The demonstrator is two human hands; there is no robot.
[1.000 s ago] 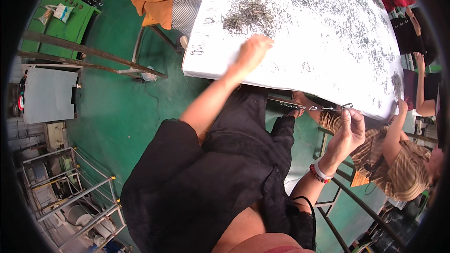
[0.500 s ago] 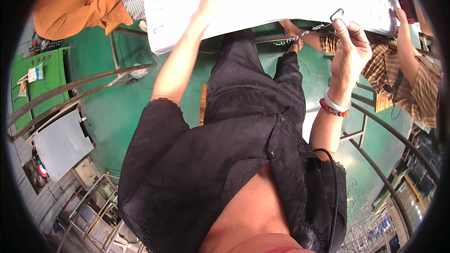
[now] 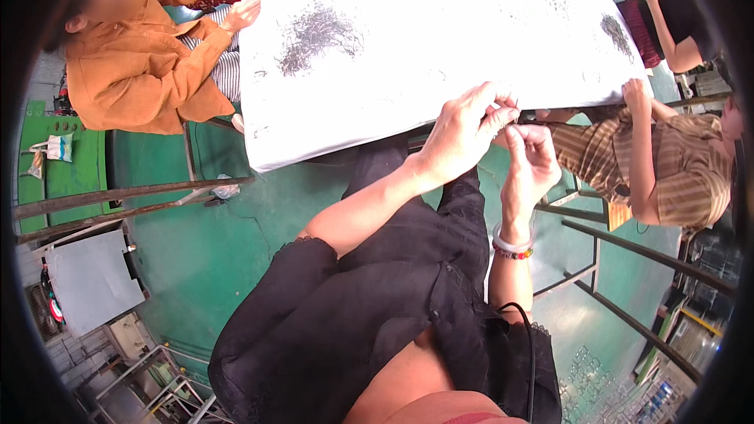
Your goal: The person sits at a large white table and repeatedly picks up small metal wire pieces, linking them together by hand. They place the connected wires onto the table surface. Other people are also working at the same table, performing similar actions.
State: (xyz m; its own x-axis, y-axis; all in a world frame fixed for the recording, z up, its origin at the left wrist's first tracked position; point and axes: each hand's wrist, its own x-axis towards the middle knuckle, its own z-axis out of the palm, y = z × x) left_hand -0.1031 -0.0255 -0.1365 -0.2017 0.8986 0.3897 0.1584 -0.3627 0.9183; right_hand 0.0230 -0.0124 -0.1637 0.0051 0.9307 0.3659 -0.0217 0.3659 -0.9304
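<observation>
Over the near edge of the white-covered table (image 3: 424,55), my two hands meet fingertip to fingertip. My left hand (image 3: 467,129) is closed in a pinch, with a thin dark wire piece (image 3: 516,107) just showing at the thumb and forefinger. My right hand (image 3: 530,165) is pinched closed just below and to the right, its tips at the same spot; the fingers hide most of what it holds. Piles of small dark wire pieces (image 3: 318,35) lie on the table's left part, with more scattered at the far side and a small heap (image 3: 616,34) at the right.
A person in an orange jacket (image 3: 133,71) sits at the left with both hands at the table. At the right, a person in a striped brown shirt (image 3: 691,161) sits close by. Metal rails (image 3: 126,195) run on both sides above the green floor (image 3: 212,243).
My left hand has come from the far left of the table to meet my right. The right has moved left and down; the dark wire hook it held up is now mostly hidden.
</observation>
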